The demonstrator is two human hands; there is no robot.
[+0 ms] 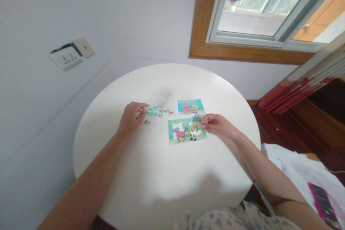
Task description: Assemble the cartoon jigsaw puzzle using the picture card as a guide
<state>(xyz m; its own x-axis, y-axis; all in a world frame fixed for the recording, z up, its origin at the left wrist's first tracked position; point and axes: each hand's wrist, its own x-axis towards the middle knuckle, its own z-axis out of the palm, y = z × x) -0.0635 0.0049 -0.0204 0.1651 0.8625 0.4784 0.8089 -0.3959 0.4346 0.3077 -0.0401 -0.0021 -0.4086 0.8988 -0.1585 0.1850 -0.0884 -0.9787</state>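
Observation:
A partly filled jigsaw puzzle (172, 140) with cartoon figures on a teal ground lies flat on the round white table (140, 172). White gaps show in its middle and upper left. My right hand (217, 125) is at the puzzle's right edge, thumb and fingertips pinched on a small puzzle piece, mostly hidden by the fingers. Loose teal puzzle pieces (153, 110) lie in a heap on the left. Beside this heap rests my left hand (132, 116), its thumb and fingers apart with nothing seen between them. Two loose pieces (147, 122) sit near its thumb.
Just behind the puzzle lies a picture card (190, 107) with a similar cartoon scene. A wall with a socket (66, 58) and a wood-framed window (201, 48) borders the table. At lower right, a phone in a pink case (323, 203) lies on white material (291, 165).

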